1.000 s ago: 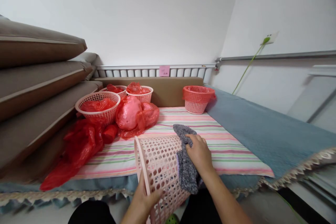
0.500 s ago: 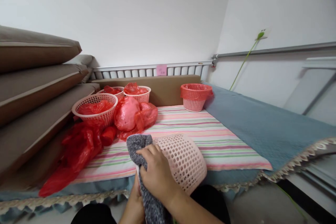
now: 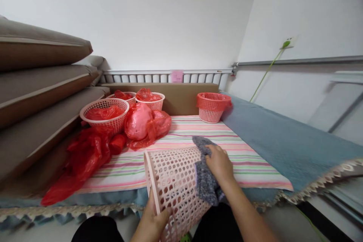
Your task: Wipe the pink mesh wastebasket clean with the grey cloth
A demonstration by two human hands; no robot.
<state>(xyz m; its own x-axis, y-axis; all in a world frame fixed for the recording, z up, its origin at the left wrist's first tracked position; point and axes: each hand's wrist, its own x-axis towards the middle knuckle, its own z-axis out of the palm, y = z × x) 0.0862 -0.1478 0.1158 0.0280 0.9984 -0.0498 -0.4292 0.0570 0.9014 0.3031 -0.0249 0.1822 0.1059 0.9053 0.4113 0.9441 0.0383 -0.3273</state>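
A pale pink perforated plastic basket (image 3: 178,174) lies tilted on its side above my lap, its open rim facing left. My left hand (image 3: 153,217) grips that rim, thumb on the outer wall and the other fingers mostly hidden inside. My right hand (image 3: 219,162) presses a grey fuzzy cloth (image 3: 208,181) against the basket's base end at the right. Part of the cloth hangs below the hand.
Several pink baskets (image 3: 119,123) with red plastic bags stand at the left, near red bags (image 3: 85,159) and a wrapped bundle (image 3: 138,123). Another basket with red bag over its rim (image 3: 211,115) stands at the back right. Stacked cushions (image 3: 42,79) rise at far left.
My right hand has moved the grey cloth from the basket's rim rightward to its base end. My left hand, earlier behind the cloth, now shows on the rim.
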